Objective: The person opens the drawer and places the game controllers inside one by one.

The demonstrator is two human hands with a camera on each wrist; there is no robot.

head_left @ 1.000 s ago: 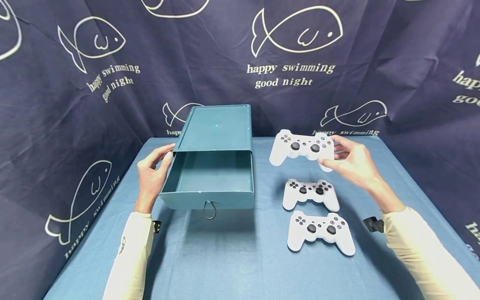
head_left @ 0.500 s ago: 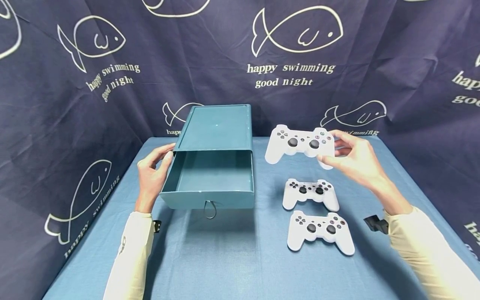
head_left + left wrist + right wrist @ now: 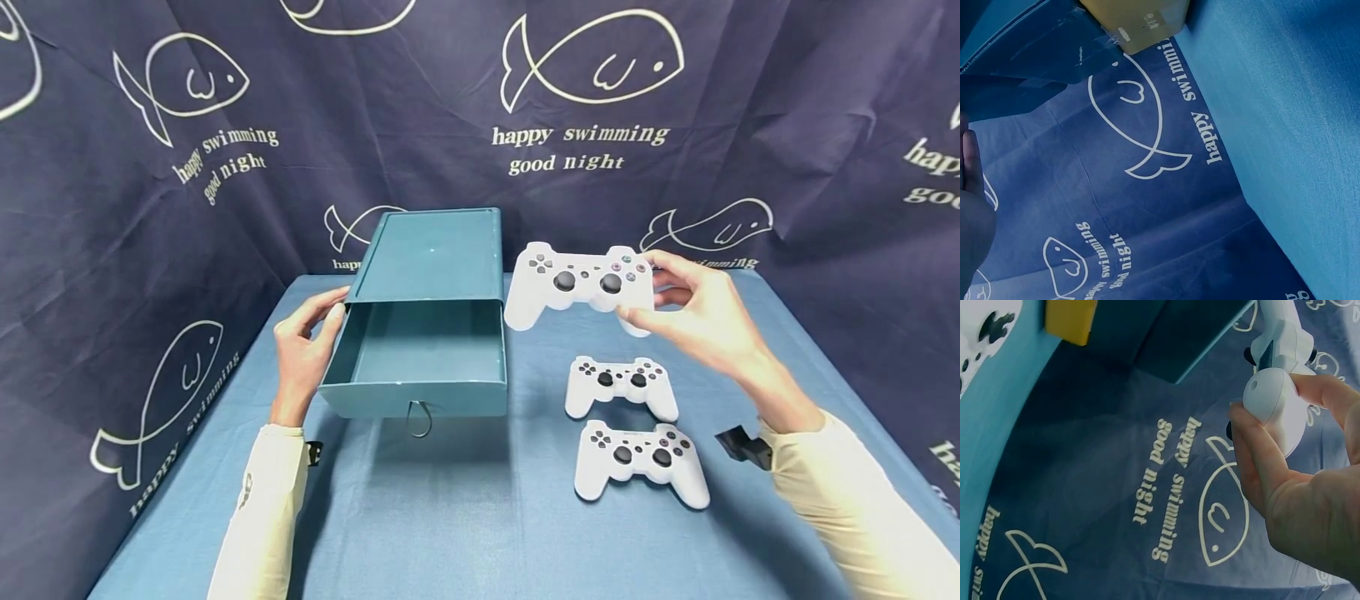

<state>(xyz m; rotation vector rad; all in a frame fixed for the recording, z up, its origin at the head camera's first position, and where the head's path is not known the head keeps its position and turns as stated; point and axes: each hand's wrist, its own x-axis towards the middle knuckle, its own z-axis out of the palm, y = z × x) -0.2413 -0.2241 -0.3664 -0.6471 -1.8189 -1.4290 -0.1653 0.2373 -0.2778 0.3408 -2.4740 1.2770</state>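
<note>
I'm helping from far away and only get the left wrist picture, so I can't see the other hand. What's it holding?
Observer: The right hand is gripping a white game controller by one end.
Operator: Ooh! Is that the only controller there is?
Observer: No, two others lie on the blue table: a farther controller and a nearer controller.
Operator: And what's on the front of that blue-green box thing?
Observer: A thin loop hangs from the front of its drawer.
</note>
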